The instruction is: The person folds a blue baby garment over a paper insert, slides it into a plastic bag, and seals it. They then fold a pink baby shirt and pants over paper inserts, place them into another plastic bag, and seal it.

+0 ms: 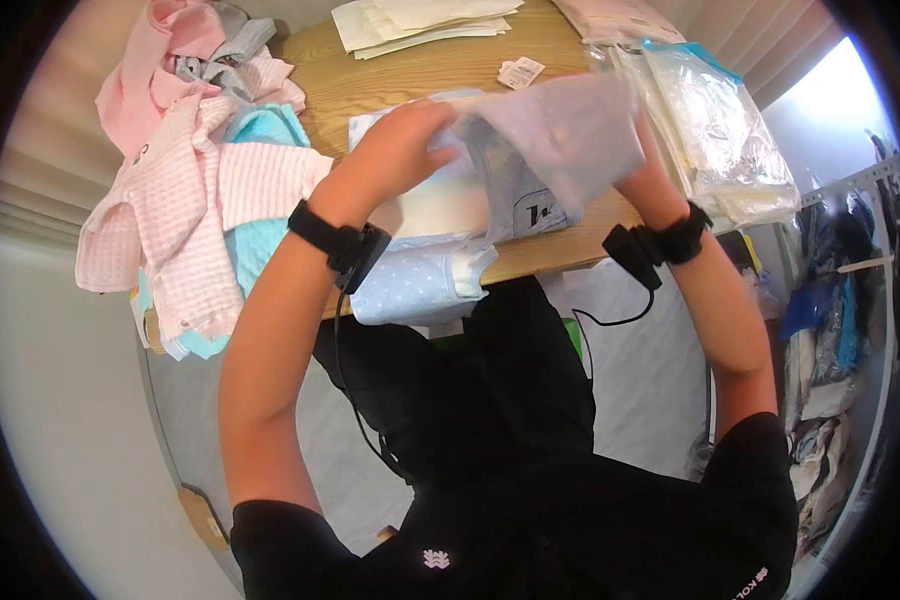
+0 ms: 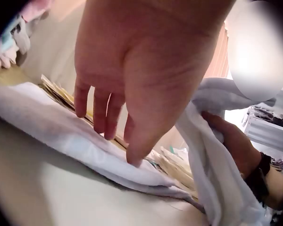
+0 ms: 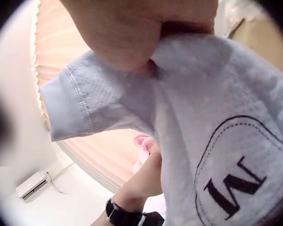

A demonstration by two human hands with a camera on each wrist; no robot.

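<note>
My right hand [image 1: 652,178] grips a pale blue-grey baby garment [image 1: 585,130] and lifts part of it over the table. The right wrist view shows its short sleeve with a ribbed cuff [image 3: 66,110] and a stitched patch with a black letter M [image 3: 236,183]. The raised cloth partly hides my right fingers in the head view. My left hand [image 1: 400,150] hovers over the garment's left part, fingers loosely extended with nothing between them [image 2: 137,70]. Below it, a light blue dotted cloth [image 1: 400,285] lies folded over the table's front edge.
Pink and turquoise baby clothes [image 1: 185,200] are heaped on the table's left side. White paper sheets [image 1: 425,25] lie at the back, with a small printed tag [image 1: 520,72] in front. Clear plastic bags [image 1: 715,130] are stacked on the right. Beyond them stands a rack with packed clothes [image 1: 830,330].
</note>
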